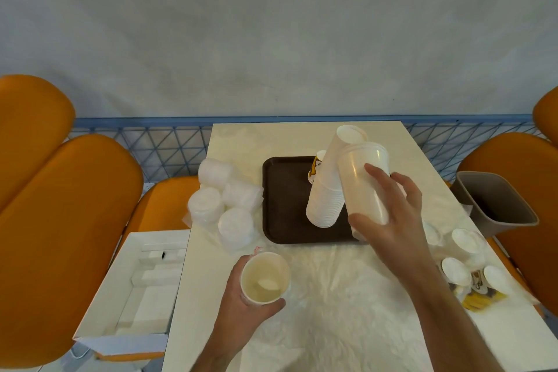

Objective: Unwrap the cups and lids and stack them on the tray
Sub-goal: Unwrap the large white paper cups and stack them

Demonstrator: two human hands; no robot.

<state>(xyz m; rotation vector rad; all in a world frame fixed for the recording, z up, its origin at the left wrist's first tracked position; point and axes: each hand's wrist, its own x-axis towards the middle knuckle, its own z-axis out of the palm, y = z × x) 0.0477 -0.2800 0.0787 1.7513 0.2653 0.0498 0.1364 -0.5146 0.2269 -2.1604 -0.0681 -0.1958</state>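
1. The right hand (pixel 389 220) curled around a cup stack (pixel 363 187) at the tray's (pixel 280 190) right side.
2. The left hand (pixel 241 302) gripped a single cup (pixel 265 276) nearer.
3. Seating the stack upright would likely prevent toppling.

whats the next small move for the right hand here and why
Probably lower the cup stack that the right hand grips onto the brown tray, beside the leaning stack already there; it hangs tilted over the tray's near edge.
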